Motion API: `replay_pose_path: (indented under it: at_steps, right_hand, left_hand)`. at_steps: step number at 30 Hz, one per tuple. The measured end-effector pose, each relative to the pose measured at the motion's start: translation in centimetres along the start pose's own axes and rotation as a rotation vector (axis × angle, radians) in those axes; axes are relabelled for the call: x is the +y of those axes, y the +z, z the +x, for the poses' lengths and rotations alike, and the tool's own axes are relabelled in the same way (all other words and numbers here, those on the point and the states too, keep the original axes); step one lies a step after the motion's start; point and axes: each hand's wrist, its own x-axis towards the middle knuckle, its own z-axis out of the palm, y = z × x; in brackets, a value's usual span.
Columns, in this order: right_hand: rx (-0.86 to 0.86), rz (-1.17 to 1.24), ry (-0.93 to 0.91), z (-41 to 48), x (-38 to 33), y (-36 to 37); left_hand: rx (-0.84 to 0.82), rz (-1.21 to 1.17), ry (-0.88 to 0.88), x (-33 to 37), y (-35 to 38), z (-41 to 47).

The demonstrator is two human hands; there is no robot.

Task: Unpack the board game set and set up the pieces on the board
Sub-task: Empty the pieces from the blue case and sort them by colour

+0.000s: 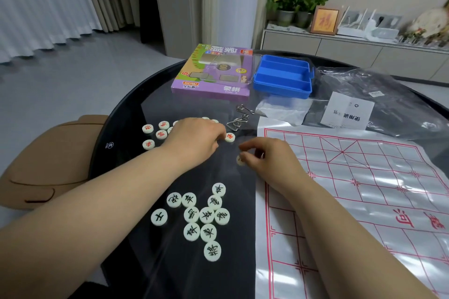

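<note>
A plastic-sheet board (364, 192) with red grid lines lies on the right half of the round black table (126, 114). Several white round pieces with black characters (206, 215) sit in a cluster near me. Several with red characters (155, 132) lie farther left. My left hand (194, 138) rests palm down over the red group, its fingertips touching a red piece (229, 137). My right hand (267, 155) pinches a white piece (240, 160) just left of the board's edge; its face is hidden.
A purple game box (211, 73) and a blue plastic tray (283, 75) stand at the table's far side. Metal wire puzzle rings (239, 118) lie between them and my hands. Clear bags with a paper leaflet (347, 110) lie behind the board. A tan chair (48, 160) stands at left.
</note>
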Motion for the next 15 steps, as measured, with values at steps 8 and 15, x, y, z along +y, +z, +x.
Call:
replay_pose_path:
  at_steps: [8,15]
  right_hand:
    - [-0.041,-0.125,-0.081,0.0,-0.1,0.1]
    - [0.002,-0.105,-0.057,0.2,0.0,0.5]
  left_hand:
    - [-0.017,-0.078,-0.030,0.0,0.1,-0.3]
    - [0.153,-1.014,-0.311,-0.3,-2.2,-3.3]
